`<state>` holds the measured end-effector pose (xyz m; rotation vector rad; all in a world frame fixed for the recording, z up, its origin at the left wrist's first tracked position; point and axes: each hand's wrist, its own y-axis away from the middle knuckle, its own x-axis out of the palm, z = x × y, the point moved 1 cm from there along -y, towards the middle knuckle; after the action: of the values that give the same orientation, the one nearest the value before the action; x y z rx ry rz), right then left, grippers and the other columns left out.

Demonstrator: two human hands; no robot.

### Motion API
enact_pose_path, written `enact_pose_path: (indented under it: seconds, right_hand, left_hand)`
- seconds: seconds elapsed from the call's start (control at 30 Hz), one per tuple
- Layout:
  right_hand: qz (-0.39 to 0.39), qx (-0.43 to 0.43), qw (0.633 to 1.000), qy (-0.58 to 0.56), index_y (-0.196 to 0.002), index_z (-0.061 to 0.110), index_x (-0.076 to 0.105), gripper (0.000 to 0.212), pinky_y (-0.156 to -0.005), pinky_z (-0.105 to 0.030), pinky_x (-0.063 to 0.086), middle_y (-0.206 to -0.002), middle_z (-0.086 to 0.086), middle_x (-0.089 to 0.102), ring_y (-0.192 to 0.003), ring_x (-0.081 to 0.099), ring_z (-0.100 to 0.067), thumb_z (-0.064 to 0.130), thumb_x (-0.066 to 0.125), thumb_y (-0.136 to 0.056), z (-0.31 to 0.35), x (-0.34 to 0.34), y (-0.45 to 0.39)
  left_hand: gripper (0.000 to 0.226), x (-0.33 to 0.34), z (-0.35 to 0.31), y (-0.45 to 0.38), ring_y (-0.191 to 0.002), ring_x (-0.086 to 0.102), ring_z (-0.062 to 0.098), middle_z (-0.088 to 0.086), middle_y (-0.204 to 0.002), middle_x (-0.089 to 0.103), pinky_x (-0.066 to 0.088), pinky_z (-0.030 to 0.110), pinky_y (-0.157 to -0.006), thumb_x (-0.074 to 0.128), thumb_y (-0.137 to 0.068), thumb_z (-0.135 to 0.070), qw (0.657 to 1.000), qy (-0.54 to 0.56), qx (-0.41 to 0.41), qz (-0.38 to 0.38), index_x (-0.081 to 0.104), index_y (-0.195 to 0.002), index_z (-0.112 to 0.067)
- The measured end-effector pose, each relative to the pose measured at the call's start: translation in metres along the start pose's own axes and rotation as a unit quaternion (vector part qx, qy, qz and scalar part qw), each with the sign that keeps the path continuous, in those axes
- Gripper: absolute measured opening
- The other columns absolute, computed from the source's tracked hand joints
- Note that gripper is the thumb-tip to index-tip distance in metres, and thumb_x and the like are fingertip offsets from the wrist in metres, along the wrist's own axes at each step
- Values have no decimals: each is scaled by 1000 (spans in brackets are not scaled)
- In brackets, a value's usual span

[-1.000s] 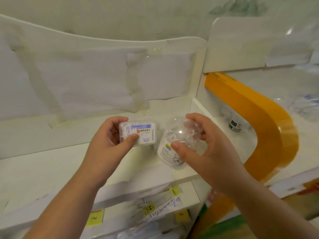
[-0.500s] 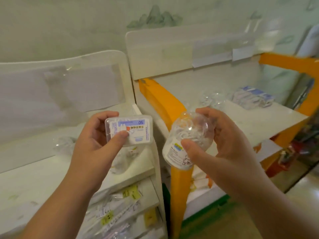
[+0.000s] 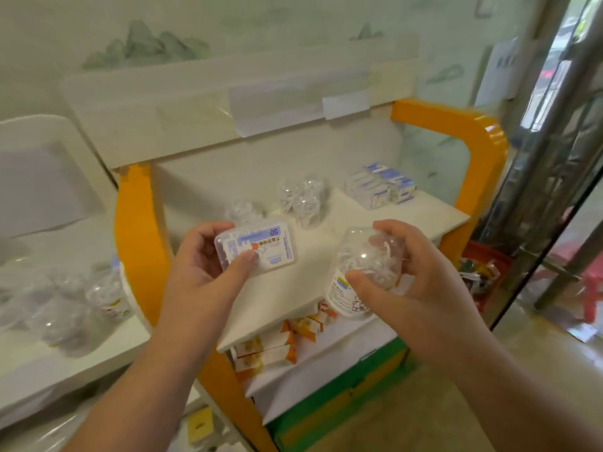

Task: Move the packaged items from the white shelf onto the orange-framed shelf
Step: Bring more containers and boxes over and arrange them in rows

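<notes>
My left hand [image 3: 208, 269] pinches a flat blue-labelled box [image 3: 256, 247] and my right hand [image 3: 411, 282] grips a clear round tub [image 3: 365, 272], both above the orange-framed shelf [image 3: 486, 141], where 2 clusters of clear tubs [image 3: 301, 199] and stacked boxes [image 3: 380, 185] sit.

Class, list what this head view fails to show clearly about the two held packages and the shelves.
- Flat box: small print unreadable; left hand covers one end.
- Round clear container: contents unclear; right hand covers it.
- White shelf items: blurred.
</notes>
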<state>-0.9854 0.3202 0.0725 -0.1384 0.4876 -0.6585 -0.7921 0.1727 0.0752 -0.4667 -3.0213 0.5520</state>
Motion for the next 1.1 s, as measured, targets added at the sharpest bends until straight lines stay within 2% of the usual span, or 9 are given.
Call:
enact_pose_path:
  seconds: [0.07, 0.2, 0.33, 0.5, 0.6, 0.73, 0.83, 1.0, 1.1]
  right_hand:
    - [6, 14, 1000, 15, -131, 50, 43, 68, -73, -9, 50, -119, 29, 54, -103, 52, 16, 48, 79, -73, -14, -13, -9]
    - [3, 46, 999, 17, -133, 52, 40, 72, -86, -28, 56, -124, 29, 50, -104, 52, 10, 49, 80, -73, -38, -27, -35]
    - [3, 62, 998, 20, -133, 50, 40, 72, -94, -37, 54, -124, 25, 52, -110, 56, -2, 46, 81, -74, -60, -29, -71]
    - [9, 37, 997, 66, -137, 44, 41, 72, -93, -23, 45, -127, 27, 49, -114, 50, 0, 44, 80, -77, -84, -29, -124]
    - [27, 34, 996, 76, -137, 45, 41, 72, -97, -25, 47, -126, 28, 49, -115, 51, 0, 44, 80, -77, -99, -24, -155]
    - [44, 29, 993, 102, -140, 41, 40, 70, -102, -30, 45, -135, 21, 49, -122, 50, -5, 41, 77, -81, -122, -14, -196]
    - [66, 35, 991, 109, -139, 39, 42, 68, -96, -25, 41, -134, 17, 50, -121, 49, -7, 40, 77, -81, -140, -3, -224]
    - [104, 7, 986, 127, -140, 33, 45, 69, -97, -26, 41, -137, 10, 53, -125, 51, -11, 39, 78, -79, -165, 20, -281]
    - [139, -2, 982, 128, -141, 31, 44, 72, -104, -32, 43, -140, 9, 52, -129, 50, -13, 42, 78, -78, -179, 35, -312]
  left_hand:
    - [32, 21, 7, -4, -91, 69, 7, -8, -98, 72, 53, 16, -67, 73, -83, -15, 1000, -5, -14, -8, 60, -105, -34]
    - [30, 52, 22, -23, -87, 69, 3, -7, -98, 70, 52, 13, -65, 69, -88, -9, 999, -4, -32, -36, 58, -109, -27]
    - [31, 71, 50, -49, -89, 69, 7, -3, -101, 70, 52, 17, -69, 68, -88, -6, 999, -5, -39, -28, 58, -107, -28]
    - [30, 88, 76, -93, -92, 69, 11, -1, -102, 70, 53, 21, -73, 67, -88, -6, 998, -7, -39, -49, 58, -104, -30]
    - [31, 96, 87, -117, -93, 69, 15, 3, -105, 70, 55, 33, -81, 68, -89, -6, 997, 0, -46, -68, 58, -106, -30]
    - [33, 106, 96, -145, -87, 67, 9, 0, -100, 67, 54, 32, -81, 67, -88, -2, 997, -7, -33, -74, 58, -104, -29]
    - [34, 108, 103, -152, -87, 67, 7, 0, -99, 68, 54, 24, -78, 66, -88, 0, 996, -13, -40, -78, 57, -103, -29]
    - [34, 113, 105, -168, -89, 68, 14, 8, -104, 69, 54, 40, -82, 68, -87, -2, 994, -38, -50, -86, 58, -103, -30]
    - [33, 121, 108, -174, -90, 68, 14, 7, -104, 70, 54, 40, -81, 70, -87, -5, 991, -58, -56, -106, 58, -106, -29]
